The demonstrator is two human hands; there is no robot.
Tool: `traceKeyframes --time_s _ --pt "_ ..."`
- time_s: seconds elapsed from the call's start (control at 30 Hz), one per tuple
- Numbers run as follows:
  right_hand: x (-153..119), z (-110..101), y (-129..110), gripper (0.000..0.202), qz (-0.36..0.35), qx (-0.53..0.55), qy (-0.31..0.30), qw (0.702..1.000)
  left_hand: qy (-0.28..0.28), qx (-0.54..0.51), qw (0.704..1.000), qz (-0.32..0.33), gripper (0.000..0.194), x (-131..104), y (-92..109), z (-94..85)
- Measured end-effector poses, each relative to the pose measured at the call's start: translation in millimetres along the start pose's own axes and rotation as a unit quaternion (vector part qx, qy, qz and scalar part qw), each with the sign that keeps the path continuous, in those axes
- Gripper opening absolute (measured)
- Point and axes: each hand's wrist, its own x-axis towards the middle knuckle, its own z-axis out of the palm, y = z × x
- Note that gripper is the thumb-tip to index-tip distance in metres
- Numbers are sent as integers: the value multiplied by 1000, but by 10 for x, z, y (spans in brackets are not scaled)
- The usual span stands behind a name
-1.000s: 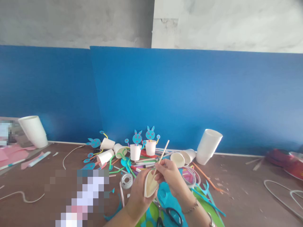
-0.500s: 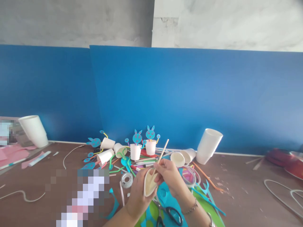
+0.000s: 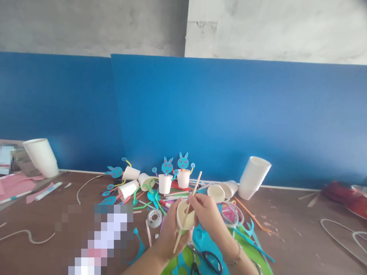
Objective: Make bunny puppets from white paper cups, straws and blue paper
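Note:
My left hand (image 3: 169,233) is wrapped round a white paper cup (image 3: 181,215), its mouth tilted towards me. Between the fingertips of my right hand (image 3: 205,210) is a pale wooden stick (image 3: 196,183), like a chopstick. The stick slants across the cup's mouth, and its lower end shows below the rim; whether it passes through the cup wall I cannot tell. Below my hands lie black-handled scissors (image 3: 210,261) on blue and green paper (image 3: 252,248). A roll of clear tape (image 3: 155,218) is left of the cup.
Two white cups with blue rabbit faces (image 3: 164,183) stand behind my hands. More decorated cups (image 3: 127,190) lie on their sides, left. Plain cups (image 3: 216,193) lie right, near a cup stack (image 3: 254,177). Another stack (image 3: 41,157) stands far left. A blue panel (image 3: 229,114) backs the table.
The cup has turned so its mouth looks rounder and less squeezed. The stick has shifted down, and its lower end now shows below the rim.

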Motion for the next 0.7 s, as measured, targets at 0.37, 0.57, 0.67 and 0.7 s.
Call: traceKeyframes --time_s 0.37,0.57,0.67,0.7 --pt "-263 -43 -211 31 -116 -329 55 935 108 -27 992 -51 54 131 63 -35" --pt "-309 33 -177 23 -99 -465 -110 873 168 12 982 -82 67 137 1 -26" --pt "-331 19 -159 26 -100 -498 -138 850 151 -24 985 -84 60 138 4 -32" --pt "-351 -15 -145 30 -94 -498 -155 848 157 -41 982 -96 58 147 14 -42"
